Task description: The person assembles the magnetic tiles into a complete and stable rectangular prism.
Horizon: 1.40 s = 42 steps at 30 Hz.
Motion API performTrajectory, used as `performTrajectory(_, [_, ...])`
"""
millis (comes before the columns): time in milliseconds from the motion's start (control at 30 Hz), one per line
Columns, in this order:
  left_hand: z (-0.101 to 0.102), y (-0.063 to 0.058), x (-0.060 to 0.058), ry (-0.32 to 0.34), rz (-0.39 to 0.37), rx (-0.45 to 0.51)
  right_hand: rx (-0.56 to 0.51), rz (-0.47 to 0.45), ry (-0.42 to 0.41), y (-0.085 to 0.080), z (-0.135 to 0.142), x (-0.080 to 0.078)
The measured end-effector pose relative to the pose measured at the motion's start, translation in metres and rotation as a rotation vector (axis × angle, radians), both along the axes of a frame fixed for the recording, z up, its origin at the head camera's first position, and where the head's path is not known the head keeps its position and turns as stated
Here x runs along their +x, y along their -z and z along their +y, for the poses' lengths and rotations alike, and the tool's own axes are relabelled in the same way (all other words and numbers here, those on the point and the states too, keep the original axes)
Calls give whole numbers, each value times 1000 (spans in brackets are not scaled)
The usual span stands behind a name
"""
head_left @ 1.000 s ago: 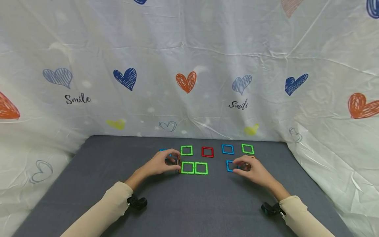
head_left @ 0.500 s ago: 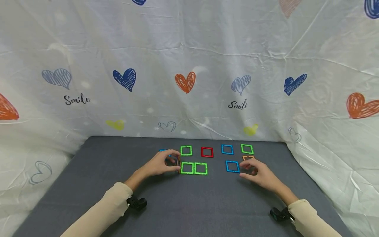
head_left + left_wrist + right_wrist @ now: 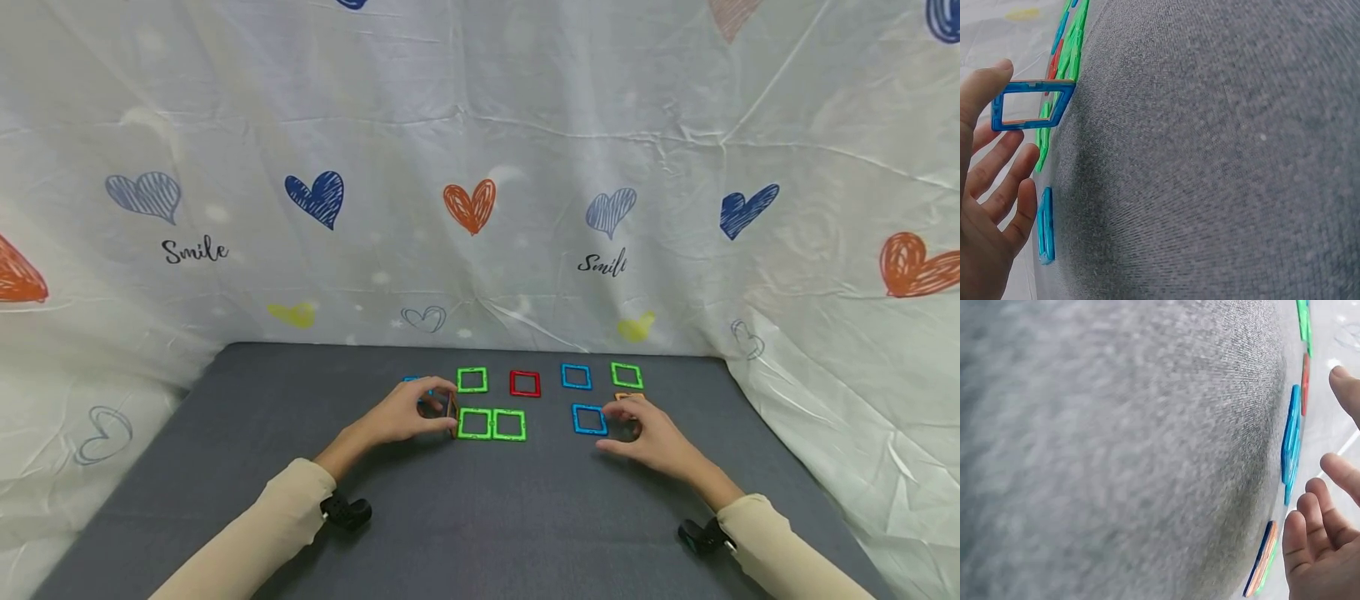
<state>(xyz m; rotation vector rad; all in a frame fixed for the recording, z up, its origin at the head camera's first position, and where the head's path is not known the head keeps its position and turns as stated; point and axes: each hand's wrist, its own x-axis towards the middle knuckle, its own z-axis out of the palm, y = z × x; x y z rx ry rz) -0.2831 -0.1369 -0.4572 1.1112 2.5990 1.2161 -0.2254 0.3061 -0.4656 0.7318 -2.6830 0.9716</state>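
Observation:
My left hand (image 3: 401,412) pinches a square magnetic tile (image 3: 1035,124) between thumb and fingers. The tile stands upright; its near face is blue, and an orange edge shows behind it. Its lower side meets the left edge of two green tiles (image 3: 492,424) lying side by side on the table. My right hand (image 3: 654,437) hovers at the right with thumb and fingers spread and nothing between them. Just left of its fingertips a blue tile (image 3: 589,420) lies flat. Part of an orange tile (image 3: 628,396) shows behind that hand.
A back row lies flat on the grey table (image 3: 480,508): a green tile (image 3: 472,380), a red tile (image 3: 525,384), another blue tile (image 3: 576,377) and a green one at the right end. My left hand partly covers one more blue tile (image 3: 411,379). A printed white cloth (image 3: 525,208) hangs behind.
My right hand has drawn back to the right from the front blue tile, uncovering it, then shifted slightly left again. My left hand keeps the upright tile in place.

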Motion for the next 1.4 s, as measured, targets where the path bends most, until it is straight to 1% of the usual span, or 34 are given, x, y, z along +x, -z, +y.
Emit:
performTrajectory(233, [1, 0, -1, -5, -12, -6, 9, 9, -13, 2, -5, -8])
performTrajectory(500, [1, -1, -1, -8, -18, -8, 29, -51, 3, 6, -11, -14])
performTrajectory(700, [0, -2, -1, -17, -31, -24, 24, -58, 30, 7, -15, -14])
performTrajectory(867, [0, -2, -2, -13, -23, -24, 11, -63, 59, 7, -18, -15])
performTrajectory(1267, [2, -2, -2, -13, -42, -27, -55, -88, 50, 6, -17, -15])
performTrajectory(1400, [1, -2, -2, -11, -48, -20, -67, -103, 69, 7, -18, -14])
